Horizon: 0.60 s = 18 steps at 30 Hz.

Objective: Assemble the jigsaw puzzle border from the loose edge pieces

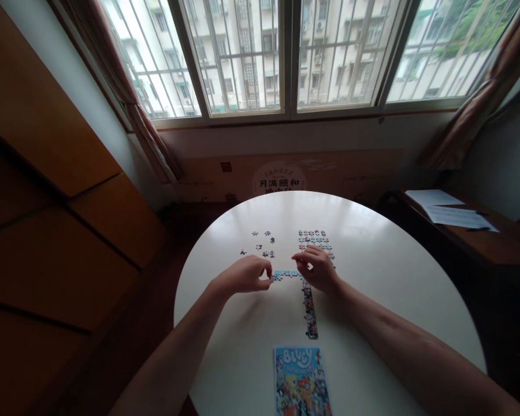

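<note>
My left hand (pixel 247 273) is closed, thumb and forefinger curled together at the left end of a joined strip of puzzle pieces (pixel 288 273); whether a piece is between the fingertips is too small to tell. My right hand (pixel 317 268) hovers over the strip's right end, its thumb and forefinger close together, and anything between them is too small to make out. From that end a second joined strip (pixel 309 312) runs toward me. Rows of loose pieces (pixel 312 239) lie beyond my right hand. Several scattered pieces (pixel 259 247) lie beyond my left hand.
A blue Bluey picture sheet or box (pixel 302 381) lies at the near part of the round white table (pixel 225 231). Papers (pixel 455 215) and a pen (pixel 477 229) rest on a brown side table at the right. Barred windows and curtains are behind.
</note>
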### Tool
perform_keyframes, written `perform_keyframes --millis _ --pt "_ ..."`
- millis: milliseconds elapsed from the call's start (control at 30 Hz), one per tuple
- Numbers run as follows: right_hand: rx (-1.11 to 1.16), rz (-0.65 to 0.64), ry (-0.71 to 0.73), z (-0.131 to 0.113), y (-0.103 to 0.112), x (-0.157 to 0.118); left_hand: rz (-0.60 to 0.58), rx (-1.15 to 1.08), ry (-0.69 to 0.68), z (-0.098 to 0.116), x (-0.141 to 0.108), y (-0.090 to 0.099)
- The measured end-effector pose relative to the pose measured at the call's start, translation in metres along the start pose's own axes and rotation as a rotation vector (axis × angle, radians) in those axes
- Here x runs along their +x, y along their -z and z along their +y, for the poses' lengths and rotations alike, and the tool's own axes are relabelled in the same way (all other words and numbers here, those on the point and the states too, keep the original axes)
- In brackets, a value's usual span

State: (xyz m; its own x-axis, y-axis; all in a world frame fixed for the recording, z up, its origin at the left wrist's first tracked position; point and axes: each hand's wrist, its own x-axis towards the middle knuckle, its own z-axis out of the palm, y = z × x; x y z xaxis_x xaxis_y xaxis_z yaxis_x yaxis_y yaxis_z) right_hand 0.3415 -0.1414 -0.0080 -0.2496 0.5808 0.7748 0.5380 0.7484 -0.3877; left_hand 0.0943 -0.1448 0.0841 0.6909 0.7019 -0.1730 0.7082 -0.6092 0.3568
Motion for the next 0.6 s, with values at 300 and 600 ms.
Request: perform_keyframes --millis 300,600 --pt "-0.033 -0.004 -0.004 -0.001 -0.001 0.001 0.051 0.035 0.072 0.001 -0.004 -0.023" --pt "-0.073 -0.028 0.003 -0.001 -0.003 -0.002 0.035 0.056 0.059 0.002 0.001 -0.029"
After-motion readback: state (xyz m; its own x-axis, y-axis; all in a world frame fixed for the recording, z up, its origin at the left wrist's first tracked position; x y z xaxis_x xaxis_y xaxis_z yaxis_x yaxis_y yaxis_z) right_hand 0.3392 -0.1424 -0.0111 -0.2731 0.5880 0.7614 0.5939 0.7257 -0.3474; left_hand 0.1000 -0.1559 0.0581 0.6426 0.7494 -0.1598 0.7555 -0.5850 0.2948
